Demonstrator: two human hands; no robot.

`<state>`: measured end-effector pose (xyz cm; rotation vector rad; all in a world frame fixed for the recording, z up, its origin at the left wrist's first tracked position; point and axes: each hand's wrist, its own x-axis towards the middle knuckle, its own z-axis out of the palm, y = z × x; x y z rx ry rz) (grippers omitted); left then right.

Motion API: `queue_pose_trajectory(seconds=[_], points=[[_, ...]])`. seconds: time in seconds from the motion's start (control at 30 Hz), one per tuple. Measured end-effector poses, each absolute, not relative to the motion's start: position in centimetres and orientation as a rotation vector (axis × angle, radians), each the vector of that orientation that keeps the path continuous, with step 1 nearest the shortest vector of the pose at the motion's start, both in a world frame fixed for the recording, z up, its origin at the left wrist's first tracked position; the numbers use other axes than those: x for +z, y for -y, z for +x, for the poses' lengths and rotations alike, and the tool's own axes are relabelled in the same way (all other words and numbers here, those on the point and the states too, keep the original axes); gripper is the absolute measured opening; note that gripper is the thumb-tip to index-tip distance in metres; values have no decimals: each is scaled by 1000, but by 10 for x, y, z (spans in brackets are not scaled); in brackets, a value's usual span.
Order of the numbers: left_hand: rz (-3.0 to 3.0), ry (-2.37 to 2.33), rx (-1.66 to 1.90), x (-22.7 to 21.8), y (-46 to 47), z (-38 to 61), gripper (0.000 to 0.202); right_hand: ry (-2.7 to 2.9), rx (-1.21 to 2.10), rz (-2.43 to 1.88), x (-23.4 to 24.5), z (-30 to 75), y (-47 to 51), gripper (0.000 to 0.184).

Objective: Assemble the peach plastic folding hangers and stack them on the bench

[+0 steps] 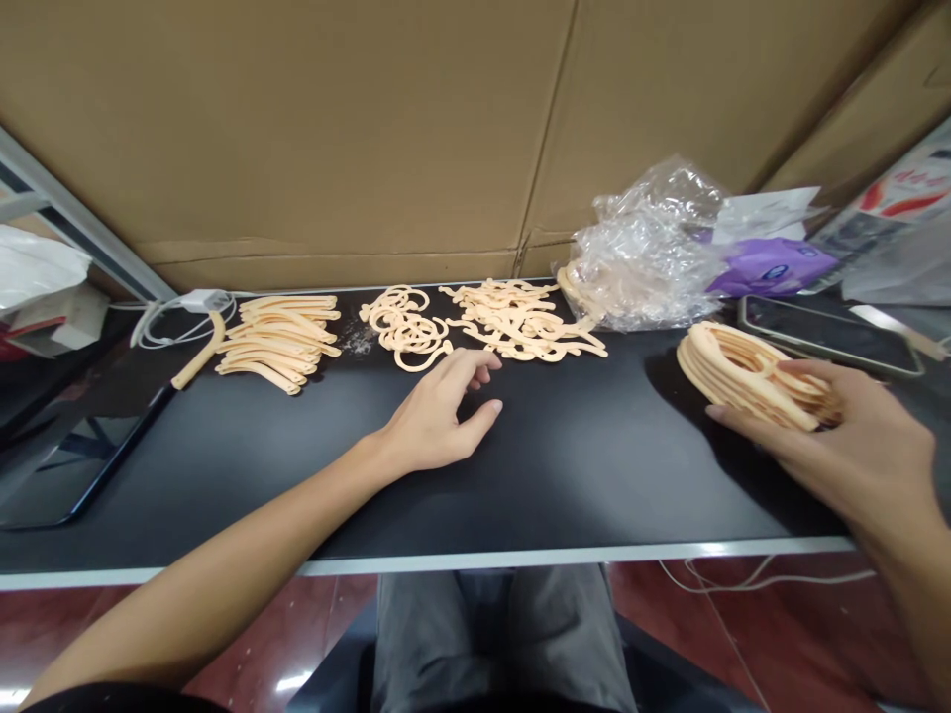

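Observation:
At the right, my right hand (854,436) is closed around a stack of beige plastic loop-shaped pieces (732,381), its thumb along the near side. My left hand (446,411) lies over the middle of the black table, fingers curled loosely with a gap to the thumb, and nothing shows in it. Just beyond its fingers is a heap of small beige rings (408,327). To the right of the rings lies a pile of thin wavy beige pieces (520,317). Curved beige strips (278,337) are laid side by side farther left.
Behind the table (565,475) stands a cardboard wall (334,129). A clear plastic bag (654,248), a purple tissue pack (773,265) and a phone (832,332) are at the back right. A dark tablet-like device (89,456) and a white cable (159,327) are on the left.

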<state>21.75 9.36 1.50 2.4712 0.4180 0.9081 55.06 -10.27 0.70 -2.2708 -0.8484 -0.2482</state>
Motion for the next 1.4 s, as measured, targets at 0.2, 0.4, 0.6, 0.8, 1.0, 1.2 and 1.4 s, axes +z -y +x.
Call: queue_pose_trajectory(seconds=[0.2,0.4,0.6,0.8,1.0,1.2,1.4], points=[[2468,-419,893,15,-94,218,33,780,-196,-2295,10,548,101,77],[2473,-415,890,16,-94,217,34,633,-118,-2272,20,543,101,75],[2472,-422,891,15,-93,217,34,649,-153,-2247,13,551,104,76],[2473,-420,899,15,-94,218,34,645,-157,-2238,13,549,101,77],[2478,-416,901,15,-94,218,34,587,-132,-2294,22,538,99,82],[2479,-428,891,15,-94,218,34,572,-146,-2209,19,540,100,80],[2481,-417,903,15,-93,218,34,577,-145,-2216,20,541,101,79]])
